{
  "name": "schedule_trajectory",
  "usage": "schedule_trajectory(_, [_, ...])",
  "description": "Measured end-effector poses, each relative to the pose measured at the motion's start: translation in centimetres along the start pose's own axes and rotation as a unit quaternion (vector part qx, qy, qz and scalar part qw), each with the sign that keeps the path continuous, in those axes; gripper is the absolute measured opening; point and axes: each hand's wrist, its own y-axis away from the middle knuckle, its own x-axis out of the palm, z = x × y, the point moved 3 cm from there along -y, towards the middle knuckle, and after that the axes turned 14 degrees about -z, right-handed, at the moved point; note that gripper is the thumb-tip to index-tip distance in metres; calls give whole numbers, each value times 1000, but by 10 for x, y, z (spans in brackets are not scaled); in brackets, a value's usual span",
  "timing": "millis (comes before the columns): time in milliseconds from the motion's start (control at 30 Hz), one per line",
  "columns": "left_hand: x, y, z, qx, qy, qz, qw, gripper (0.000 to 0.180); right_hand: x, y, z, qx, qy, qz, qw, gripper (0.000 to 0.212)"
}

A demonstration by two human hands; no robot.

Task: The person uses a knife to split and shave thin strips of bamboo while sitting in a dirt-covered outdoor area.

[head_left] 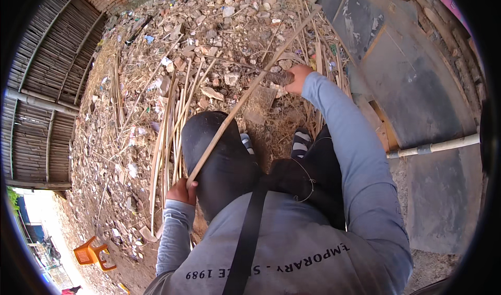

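A long split bamboo strip [234,111] slants from beside my left thigh up and away to the right, across my left knee. My left hand [181,192] is closed round its near end. Farther along, my right hand [298,79] grips a dark brownish, blade-like tool [279,78], whose exact kind I cannot make out. This tool lies against or just beside the strip; whether they touch is unclear. More bamboo strips [168,133] lie on the ground to the left of my left knee.
Stones, broken brick and scraps cover the rubble ground [219,18]. Dark flat sheets [417,76] and a pale pole [436,148] lie at the right. A bamboo-slat wall [44,50] stands at the left, an orange plastic chair [93,253] at the lower left.
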Motion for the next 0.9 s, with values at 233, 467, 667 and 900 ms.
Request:
schedule_trajectory(233, [3, 9, 17, 3, -9, 28, 1000, 47, -3, 16, 30, -12, 4, -29, 999, 36])
schedule_trajectory(467, [-2, -3, 16, 11, -10, 44, 999, 45, -16, -5, -30, 56, -36, -67, 996, 31])
schedule_trajectory(667, [9, -3, 17, 0, -20, 52, 998, 44, 23, 1, -26, 13, 1, -7, 1000, 39])
schedule_trajectory(900, [1, 3, 23, -12, -10, 73, 997, 46, 15, 5, 13, 12, -18, -10, 1000, 53])
